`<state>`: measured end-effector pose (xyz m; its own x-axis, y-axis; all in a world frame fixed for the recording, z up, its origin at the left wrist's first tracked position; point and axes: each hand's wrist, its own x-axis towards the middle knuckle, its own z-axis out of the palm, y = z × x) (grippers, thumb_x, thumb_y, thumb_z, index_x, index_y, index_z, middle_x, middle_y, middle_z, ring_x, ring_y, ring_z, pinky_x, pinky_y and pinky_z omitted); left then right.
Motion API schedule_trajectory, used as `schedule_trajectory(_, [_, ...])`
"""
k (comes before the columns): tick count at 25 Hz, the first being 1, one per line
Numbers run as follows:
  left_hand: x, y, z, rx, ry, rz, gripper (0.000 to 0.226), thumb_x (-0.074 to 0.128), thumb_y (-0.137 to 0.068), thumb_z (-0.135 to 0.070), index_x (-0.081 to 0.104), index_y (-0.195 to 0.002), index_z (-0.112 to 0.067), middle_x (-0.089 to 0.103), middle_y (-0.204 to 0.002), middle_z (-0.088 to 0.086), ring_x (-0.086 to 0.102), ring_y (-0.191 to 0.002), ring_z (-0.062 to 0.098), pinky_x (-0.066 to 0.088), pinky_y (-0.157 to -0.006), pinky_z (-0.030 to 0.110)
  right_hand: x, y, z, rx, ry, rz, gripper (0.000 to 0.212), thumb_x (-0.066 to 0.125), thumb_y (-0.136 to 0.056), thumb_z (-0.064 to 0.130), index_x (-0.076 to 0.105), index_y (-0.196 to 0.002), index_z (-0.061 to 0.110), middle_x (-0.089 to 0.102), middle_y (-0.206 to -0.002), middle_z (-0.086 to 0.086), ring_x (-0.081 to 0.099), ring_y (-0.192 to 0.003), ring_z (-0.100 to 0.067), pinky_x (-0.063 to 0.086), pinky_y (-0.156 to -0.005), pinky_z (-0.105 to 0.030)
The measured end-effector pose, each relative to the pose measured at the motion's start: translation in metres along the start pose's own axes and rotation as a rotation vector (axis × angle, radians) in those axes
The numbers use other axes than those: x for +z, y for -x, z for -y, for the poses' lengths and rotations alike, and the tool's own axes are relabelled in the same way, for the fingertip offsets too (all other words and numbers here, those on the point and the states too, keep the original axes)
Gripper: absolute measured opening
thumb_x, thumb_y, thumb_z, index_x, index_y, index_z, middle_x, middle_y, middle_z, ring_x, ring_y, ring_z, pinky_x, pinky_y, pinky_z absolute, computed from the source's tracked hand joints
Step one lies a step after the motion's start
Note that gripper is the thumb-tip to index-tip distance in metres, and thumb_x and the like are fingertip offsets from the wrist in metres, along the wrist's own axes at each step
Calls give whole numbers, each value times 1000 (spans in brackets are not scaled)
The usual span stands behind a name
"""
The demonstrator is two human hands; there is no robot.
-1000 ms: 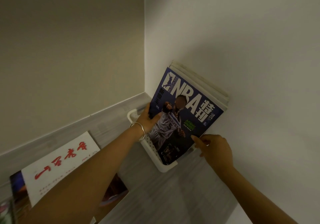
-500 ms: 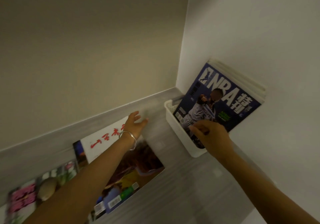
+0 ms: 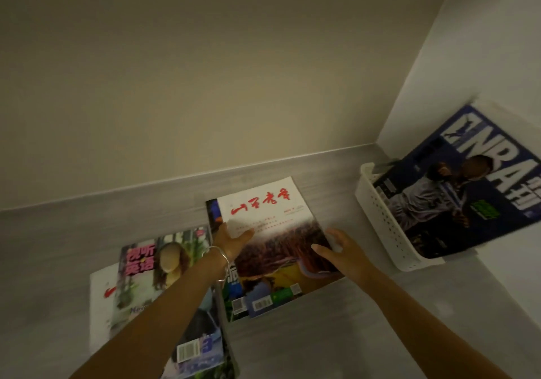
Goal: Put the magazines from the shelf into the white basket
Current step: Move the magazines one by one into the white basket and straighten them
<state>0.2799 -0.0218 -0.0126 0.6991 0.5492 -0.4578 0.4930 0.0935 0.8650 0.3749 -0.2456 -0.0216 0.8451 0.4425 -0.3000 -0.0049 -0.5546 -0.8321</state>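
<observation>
Pick-up: white-covered, red-lettered paper magazine (image 3: 263, 220), frame centre.
Likely light, floppy and slick. Left hand (image 3: 232, 239) and right hand (image 3: 342, 251), fingers extended, touch its side edges; grip there.

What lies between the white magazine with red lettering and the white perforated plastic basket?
Only bare grey shelf, seen in the head view, separates the white magazine with red lettering from the white perforated plastic basket.

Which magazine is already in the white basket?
The dark blue NBA magazine, standing tilted in the white basket; the rest lie flat on the shelf.
</observation>
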Motion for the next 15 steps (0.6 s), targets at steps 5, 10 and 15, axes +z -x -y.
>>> schedule_trajectory(5, [-2, -7, 4, -32, 240, -40, 46, 57, -85, -1, 44, -129, 2, 50, -134, 21, 48, -122, 35, 39, -104, 42, 15, -6, -10, 34, -131, -8, 37, 68, -81, 13, 57, -115, 4, 62, -116, -16, 58, -110, -30, 50, -92, -40])
schedule_trajectory(10, [8, -7, 18, -129, 307, -2, 40, 55, -87, -6, 49, -126, 0, 51, -133, 21, 51, -118, 36, 42, -100, 43, 15, -9, -13, 176, -322, -76, 40, 67, -79, 4, 52, -116, -4, 59, -121, -19, 55, -113, -33, 46, -98, -47])
schedule_trajectory(15, [18, 6, 5, 60, 288, 28, 37, 49, -91, -9, 46, -128, -5, 54, -130, 20, 54, -102, 22, 49, -80, 29, 10, -2, -9, 215, -418, -29, 35, 67, -82, 15, 56, -113, 2, 61, -118, -16, 60, -106, -29, 53, -81, -35])
